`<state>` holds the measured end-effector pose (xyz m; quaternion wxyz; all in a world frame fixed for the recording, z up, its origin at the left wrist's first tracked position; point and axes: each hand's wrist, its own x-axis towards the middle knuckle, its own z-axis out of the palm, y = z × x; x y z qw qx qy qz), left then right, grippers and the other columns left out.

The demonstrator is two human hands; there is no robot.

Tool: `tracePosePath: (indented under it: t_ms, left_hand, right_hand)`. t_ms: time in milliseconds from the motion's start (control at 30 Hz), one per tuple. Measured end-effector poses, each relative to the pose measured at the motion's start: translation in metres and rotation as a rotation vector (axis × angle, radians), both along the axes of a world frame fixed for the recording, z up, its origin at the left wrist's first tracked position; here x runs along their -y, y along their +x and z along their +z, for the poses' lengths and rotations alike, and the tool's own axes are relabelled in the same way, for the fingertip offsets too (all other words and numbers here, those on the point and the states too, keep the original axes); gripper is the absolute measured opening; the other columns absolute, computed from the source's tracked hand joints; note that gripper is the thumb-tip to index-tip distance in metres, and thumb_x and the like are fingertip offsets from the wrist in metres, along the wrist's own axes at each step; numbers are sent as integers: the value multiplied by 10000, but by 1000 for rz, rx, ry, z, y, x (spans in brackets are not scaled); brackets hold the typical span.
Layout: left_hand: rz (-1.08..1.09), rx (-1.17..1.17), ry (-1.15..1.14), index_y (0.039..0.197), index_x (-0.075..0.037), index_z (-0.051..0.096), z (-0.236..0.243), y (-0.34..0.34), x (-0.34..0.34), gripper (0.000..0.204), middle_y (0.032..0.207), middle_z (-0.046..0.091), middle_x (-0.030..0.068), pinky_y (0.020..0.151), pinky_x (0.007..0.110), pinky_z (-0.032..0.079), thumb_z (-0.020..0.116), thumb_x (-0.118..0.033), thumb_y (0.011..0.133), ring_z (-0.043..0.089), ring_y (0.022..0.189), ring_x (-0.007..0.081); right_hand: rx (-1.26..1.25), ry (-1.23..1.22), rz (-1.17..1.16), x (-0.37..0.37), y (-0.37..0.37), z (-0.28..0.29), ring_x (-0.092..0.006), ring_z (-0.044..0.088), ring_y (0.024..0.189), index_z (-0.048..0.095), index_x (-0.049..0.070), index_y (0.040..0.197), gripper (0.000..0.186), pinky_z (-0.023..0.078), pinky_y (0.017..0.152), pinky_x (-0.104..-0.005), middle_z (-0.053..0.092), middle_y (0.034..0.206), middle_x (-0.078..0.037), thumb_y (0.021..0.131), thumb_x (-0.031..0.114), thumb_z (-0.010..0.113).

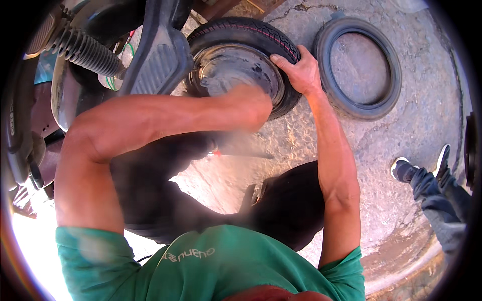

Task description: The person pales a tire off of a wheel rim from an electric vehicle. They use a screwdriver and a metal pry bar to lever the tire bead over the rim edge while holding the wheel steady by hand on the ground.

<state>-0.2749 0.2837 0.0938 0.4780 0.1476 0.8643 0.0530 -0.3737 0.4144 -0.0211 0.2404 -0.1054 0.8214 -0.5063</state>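
Wheel [238, 63], likely heavy and stiff, is offering its tread [278, 38] for purchase; right hand [304, 72] is grasping there, left hand [247, 104] blurring, hold unclear.

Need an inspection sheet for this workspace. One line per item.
Surface: rough, cracked concrete floor
Workpiece: tyred wheel, between the hands
Clutter: loose tyre flat beside the wheel; thin red-ended item near the knees, blurred
Hands: right hand grips the tyre edge; left hand over the wheel, blurred, grip unclear
Cables: thin green cord at left
Surroundings: vehicle parts left; another person's legs right
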Motion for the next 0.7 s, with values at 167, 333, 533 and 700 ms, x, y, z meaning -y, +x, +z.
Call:
tracePosePath:
  t_ms: [167, 333, 533, 700]
  left_hand:
    - [854, 464, 48, 1059, 27, 621, -1, -3, 0, 227, 861, 657, 147, 519, 413, 526, 651, -167, 947, 595, 564, 222]
    - [1197, 653, 199, 1060, 9, 579, -43, 37, 5, 207, 819, 624, 115, 460, 380, 474, 638, -168, 972, 528, 507, 192]
    - [1344, 516, 254, 1155, 36, 543, -56, 69, -38, 272, 828, 600, 99, 508, 370, 540, 617, -143, 964, 589, 656, 181]
    - [1779, 302, 372, 1246, 10, 486, -77, 100, -89, 374, 858, 599, 99, 549, 391, 529, 624, -159, 943, 624, 796, 199]
  right_hand:
    - [7, -46, -33, -1, 2, -5, -347, 705, 1097, 636, -93, 1209, 839, 540, 950, -408, 727, 1140, -254, 715, 554, 841]
    - [-33, 29, -22, 0, 2, 0, -369, 703, 1082, 641, -81, 1207, 842, 536, 947, -418, 724, 1128, -263, 707, 567, 838]
    - [-62, -45, -30, -1, 2, -10, -386, 702, 1062, 653, -66, 1173, 813, 535, 930, -430, 724, 1099, -263, 707, 574, 838]
    - [-95, -49, -44, 0, 3, -10, -385, 703, 1046, 667, -49, 1145, 784, 534, 917, -437, 726, 1076, -256, 705, 576, 842]
